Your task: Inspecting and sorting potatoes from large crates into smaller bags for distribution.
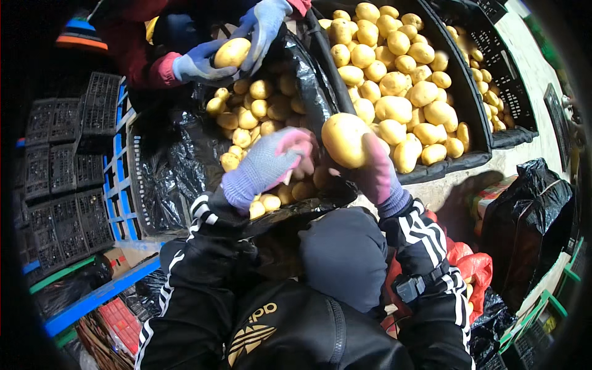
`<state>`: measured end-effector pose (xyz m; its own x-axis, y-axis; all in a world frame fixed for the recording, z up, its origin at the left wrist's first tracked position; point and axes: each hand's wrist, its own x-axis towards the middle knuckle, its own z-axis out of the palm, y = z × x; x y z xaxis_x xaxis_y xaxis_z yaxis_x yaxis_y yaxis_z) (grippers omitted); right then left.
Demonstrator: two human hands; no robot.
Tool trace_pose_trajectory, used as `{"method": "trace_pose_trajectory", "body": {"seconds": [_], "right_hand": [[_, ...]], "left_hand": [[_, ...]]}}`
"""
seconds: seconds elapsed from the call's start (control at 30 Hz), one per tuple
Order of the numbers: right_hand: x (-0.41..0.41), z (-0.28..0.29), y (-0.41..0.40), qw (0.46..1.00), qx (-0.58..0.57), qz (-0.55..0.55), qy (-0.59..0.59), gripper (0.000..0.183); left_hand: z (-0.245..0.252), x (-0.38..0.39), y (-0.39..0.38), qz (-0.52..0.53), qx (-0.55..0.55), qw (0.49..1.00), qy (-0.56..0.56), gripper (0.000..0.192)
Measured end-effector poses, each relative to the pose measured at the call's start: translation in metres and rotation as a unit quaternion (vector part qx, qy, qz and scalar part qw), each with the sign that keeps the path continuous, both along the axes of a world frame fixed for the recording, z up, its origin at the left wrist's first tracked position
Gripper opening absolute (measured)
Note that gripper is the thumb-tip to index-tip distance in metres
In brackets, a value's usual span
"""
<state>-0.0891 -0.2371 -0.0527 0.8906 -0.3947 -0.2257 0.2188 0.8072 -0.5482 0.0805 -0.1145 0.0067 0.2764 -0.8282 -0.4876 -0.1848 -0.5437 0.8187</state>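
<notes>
A large yellow potato (345,140) is in my right hand (380,171), which wears a pink and purple knit glove. The potato is raised near the border between two lined crates. My left hand (277,159), in a grey and pink glove, hovers over loose potatoes (248,119) in a black plastic-lined crate (173,152). Its fingers are curled and blurred, so whether they hold anything is unclear. To the right, a second black-lined crate (476,115) is heaped with larger potatoes (393,83).
Across the crate, another person's blue-gloved hands (199,62) hold a potato (232,52). A third potato crate (508,83) stands far right. Stacked black crates (69,143) and a blue rack (121,162) flank the left. A black plastic-wrapped bundle (527,222) sits right, near a red bag (471,273).
</notes>
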Motion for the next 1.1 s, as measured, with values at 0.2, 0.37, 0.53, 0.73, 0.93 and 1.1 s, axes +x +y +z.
{"method": "trace_pose_trajectory", "body": {"seconds": [0.2, 0.37, 0.53, 0.73, 0.93, 1.1], "right_hand": [[0.000, -0.004, -0.005, 0.984, 0.162, 0.066, -0.044, 0.072], [0.000, -0.003, -0.004, 0.977, 0.195, 0.035, -0.075, 0.070], [-0.010, -0.023, -0.003, 0.989, 0.143, -0.028, -0.002, 0.052], [-0.006, -0.036, -0.021, 0.985, 0.168, 0.004, 0.032, 0.057], [-0.011, -0.054, -0.086, 0.981, 0.185, -0.053, -0.001, 0.060], [-0.044, -0.082, -0.091, 0.991, 0.032, -0.118, 0.048, 0.046]], "left_hand": [[-0.001, -0.004, -0.025, -0.063, -0.280, 0.931, -0.225, 0.062], [-0.018, -0.027, -0.050, -0.088, -0.234, 0.962, -0.106, 0.078], [-0.041, -0.032, -0.055, -0.151, -0.319, 0.918, -0.180, 0.070], [-0.058, -0.025, -0.052, -0.129, -0.385, 0.880, -0.247, 0.057], [-0.061, 0.025, -0.019, 0.072, -0.244, 0.919, -0.301, 0.042], [-0.078, 0.034, -0.011, 0.050, -0.244, 0.910, -0.332, 0.041]]}}
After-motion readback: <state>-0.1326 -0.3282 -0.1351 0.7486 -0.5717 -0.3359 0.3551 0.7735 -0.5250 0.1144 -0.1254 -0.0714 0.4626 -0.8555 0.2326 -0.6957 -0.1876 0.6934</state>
